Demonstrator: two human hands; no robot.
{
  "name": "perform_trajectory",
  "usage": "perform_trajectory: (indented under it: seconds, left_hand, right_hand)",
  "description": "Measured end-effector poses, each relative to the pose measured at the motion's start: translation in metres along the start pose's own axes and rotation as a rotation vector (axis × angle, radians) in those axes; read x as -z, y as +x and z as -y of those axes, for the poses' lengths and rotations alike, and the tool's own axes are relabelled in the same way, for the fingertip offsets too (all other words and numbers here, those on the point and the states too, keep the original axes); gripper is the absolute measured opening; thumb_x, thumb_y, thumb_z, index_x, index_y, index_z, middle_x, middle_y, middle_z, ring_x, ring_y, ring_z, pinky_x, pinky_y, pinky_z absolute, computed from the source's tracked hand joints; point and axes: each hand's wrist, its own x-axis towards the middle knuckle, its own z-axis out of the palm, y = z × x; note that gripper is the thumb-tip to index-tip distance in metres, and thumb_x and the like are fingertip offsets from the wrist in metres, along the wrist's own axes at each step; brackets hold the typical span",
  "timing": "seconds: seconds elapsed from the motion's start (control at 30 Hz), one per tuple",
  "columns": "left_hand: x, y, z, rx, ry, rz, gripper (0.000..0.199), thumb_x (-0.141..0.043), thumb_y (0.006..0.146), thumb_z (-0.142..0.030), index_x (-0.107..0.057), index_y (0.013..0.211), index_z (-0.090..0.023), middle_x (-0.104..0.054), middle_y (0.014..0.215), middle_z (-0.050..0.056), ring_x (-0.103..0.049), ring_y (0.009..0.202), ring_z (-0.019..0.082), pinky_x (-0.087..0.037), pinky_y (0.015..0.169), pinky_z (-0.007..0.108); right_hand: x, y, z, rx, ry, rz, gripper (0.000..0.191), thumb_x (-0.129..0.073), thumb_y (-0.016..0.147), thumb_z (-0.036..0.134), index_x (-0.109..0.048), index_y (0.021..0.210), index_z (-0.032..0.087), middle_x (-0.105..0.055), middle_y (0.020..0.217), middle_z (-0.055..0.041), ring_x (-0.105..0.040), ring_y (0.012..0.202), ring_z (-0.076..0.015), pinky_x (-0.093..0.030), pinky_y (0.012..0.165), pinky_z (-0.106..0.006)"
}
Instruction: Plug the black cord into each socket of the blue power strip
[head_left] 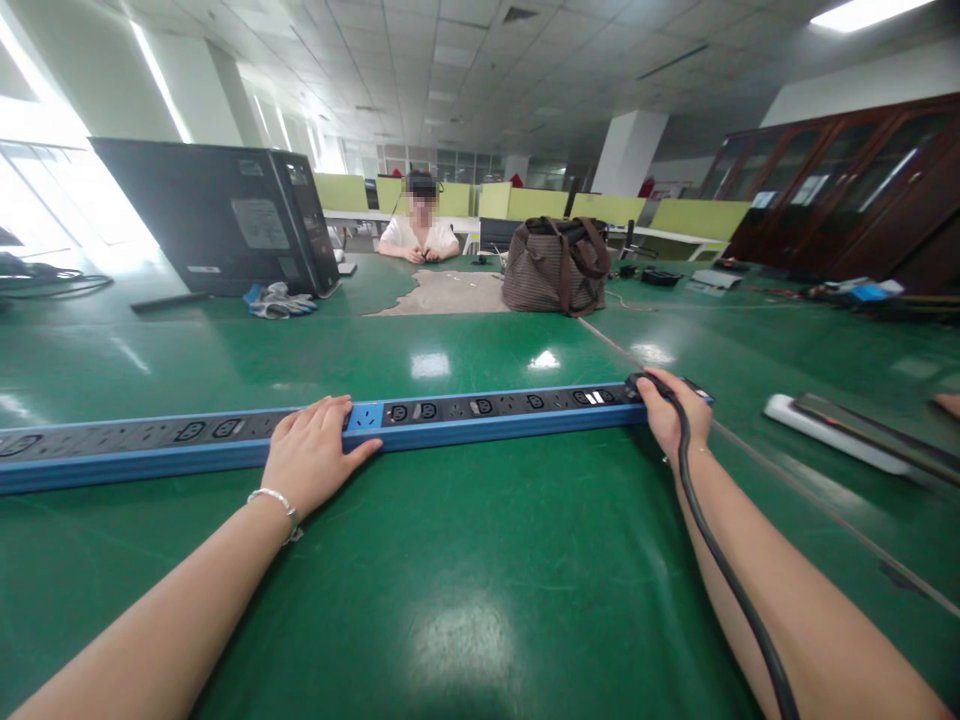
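Observation:
A long blue power strip (450, 430) with a row of black sockets lies across the green table, running out of view at the left. My left hand (311, 445) grips it near the middle, fingers over the top and thumb along the near side, beside a blue socket section (366, 416). At the strip's right end, my right hand (679, 415) is closed around a black plug (637, 386). The plug sits at the strip's top face; how deep it is in a socket is hidden. Its black cable (705, 540) runs down over my right forearm.
A white strip-shaped object (825, 435) with a dark bar on it lies at the right. Farther back are a brown bag (555, 268), a black computer case (225, 215) and work gloves (279, 300). A person (418, 235) sits across the green table (465, 580).

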Motion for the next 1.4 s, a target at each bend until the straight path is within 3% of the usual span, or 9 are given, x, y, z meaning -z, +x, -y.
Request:
perform_trajectory:
  seconds: [0.97,1.23,1.4]
  left_hand:
    - [0.001,-0.001,-0.001,0.009,-0.011,0.009,0.064,-0.046,0.08,-0.059,-0.047,0.125,-0.014,-0.053,0.132,0.015,-0.045,0.123,0.029,-0.03,0.103,0.044]
    - [0.002,0.0,-0.002,0.005,-0.007,0.017,0.064,-0.044,0.08,-0.059,-0.047,0.126,-0.014,-0.052,0.133,0.014,-0.045,0.124,0.029,-0.03,0.103,0.044]
    - [0.002,0.0,-0.001,0.015,-0.026,0.017,0.064,-0.045,0.079,-0.059,-0.046,0.126,-0.015,-0.051,0.134,0.014,-0.045,0.124,0.03,-0.03,0.103,0.045]
  right_hand:
    - [-0.001,0.001,-0.004,0.082,-0.074,0.035,0.038,-0.052,0.075,0.045,-0.069,0.1,0.023,-0.07,0.1,-0.0068,-0.062,0.094,-0.0261,-0.046,0.087,-0.04]
    - [-0.006,-0.002,-0.014,0.038,-0.083,0.061,0.039,-0.054,0.074,0.049,-0.069,0.099,0.024,-0.07,0.095,-0.0059,-0.063,0.088,-0.0252,-0.047,0.084,-0.041]
    - [-0.005,-0.003,-0.019,0.117,-0.081,0.101,0.04,-0.052,0.076,0.048,-0.068,0.104,0.024,-0.069,0.098,-0.0058,-0.062,0.089,-0.0236,-0.047,0.085,-0.039]
